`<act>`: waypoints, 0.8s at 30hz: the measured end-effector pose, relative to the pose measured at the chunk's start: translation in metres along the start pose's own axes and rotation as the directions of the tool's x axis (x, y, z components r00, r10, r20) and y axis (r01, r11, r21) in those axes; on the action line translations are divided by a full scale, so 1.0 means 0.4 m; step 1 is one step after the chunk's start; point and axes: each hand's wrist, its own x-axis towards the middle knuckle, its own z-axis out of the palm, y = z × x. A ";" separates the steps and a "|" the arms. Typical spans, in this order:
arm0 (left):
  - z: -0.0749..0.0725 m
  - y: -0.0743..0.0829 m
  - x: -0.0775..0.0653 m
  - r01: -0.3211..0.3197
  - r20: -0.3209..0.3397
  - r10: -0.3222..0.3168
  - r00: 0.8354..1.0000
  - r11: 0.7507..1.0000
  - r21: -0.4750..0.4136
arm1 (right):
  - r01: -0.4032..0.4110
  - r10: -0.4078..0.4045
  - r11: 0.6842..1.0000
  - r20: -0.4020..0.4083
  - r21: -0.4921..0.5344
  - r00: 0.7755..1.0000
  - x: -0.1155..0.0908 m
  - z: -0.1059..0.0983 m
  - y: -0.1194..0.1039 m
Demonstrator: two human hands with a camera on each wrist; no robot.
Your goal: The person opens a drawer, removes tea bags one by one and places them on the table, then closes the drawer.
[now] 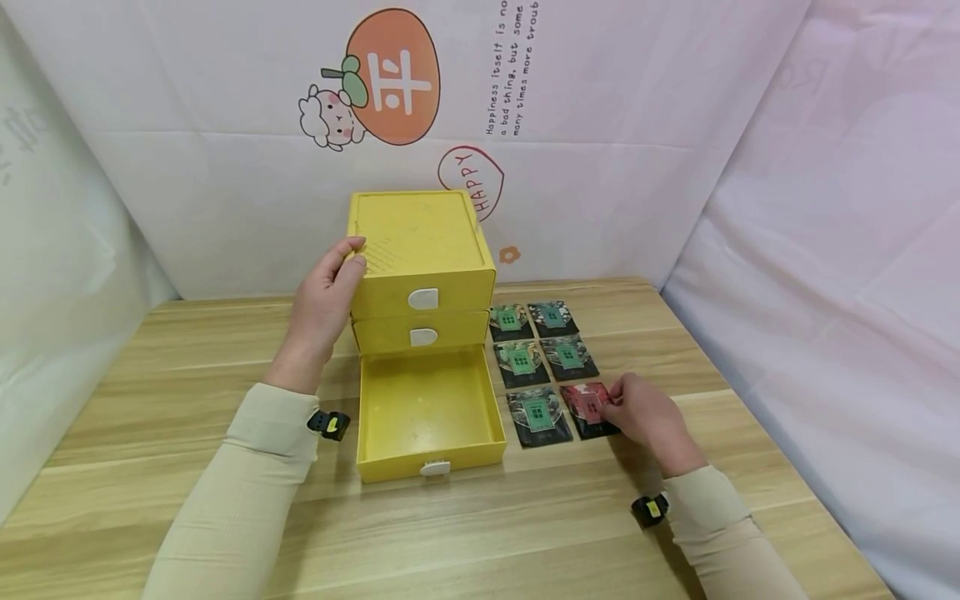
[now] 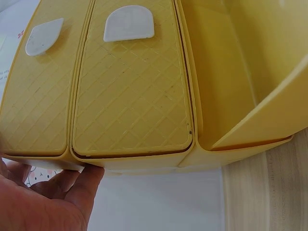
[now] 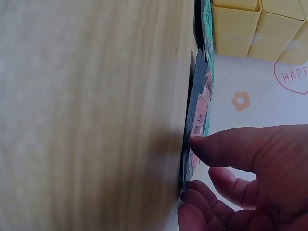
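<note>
A yellow drawer box point(image 1: 420, 233) stands on the table, its bottom drawer point(image 1: 431, 408) pulled out and bare inside. My left hand point(image 1: 322, 296) rests against the upper left side of the box, fingers at the top edge; in the left wrist view the left hand point(image 2: 48, 199) touches the side wall. At the right, my right hand point(image 1: 652, 417) pinches the right edge of a red and black square packet point(image 1: 585, 404). In the right wrist view the thumb lies on top of the packet point(image 3: 198, 120), with the other fingers at its edge.
Several flat dark packets with green labels point(image 1: 537, 415) lie in two columns right of the box. Two upper drawers with white pulls point(image 1: 423, 298) are closed. A white printed cloth point(image 1: 600, 167) hangs behind the wooden table point(image 1: 555, 525).
</note>
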 end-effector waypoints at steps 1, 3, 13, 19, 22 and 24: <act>0.000 0.000 0.000 0.001 0.002 -0.001 1.000 1.000 -0.001 | 0.000 0.000 1.000 0.000 -0.002 1.000 0.000 0.000 0.000; -0.001 0.000 -0.001 0.004 0.006 -0.004 1.000 1.000 -0.002 | -0.003 0.003 1.000 0.000 -0.007 1.000 0.001 0.001 0.000; -0.001 0.001 -0.003 0.009 0.005 -0.009 1.000 1.000 -0.001 | -0.002 0.002 1.000 -0.002 -0.019 1.000 0.001 0.002 -0.001; 0.000 0.002 -0.002 0.012 -0.002 -0.012 1.000 1.000 0.008 | -0.011 0.011 1.000 0.002 -0.025 1.000 0.005 0.003 0.005; 0.000 0.002 -0.002 0.012 -0.002 -0.012 1.000 1.000 0.009 | -0.009 0.009 1.000 0.002 -0.023 1.000 0.005 0.003 0.006; 0.000 0.002 -0.002 0.011 -0.001 -0.011 1.000 1.000 0.013 | -0.007 0.007 1.000 -0.001 -0.018 1.000 0.002 0.000 0.004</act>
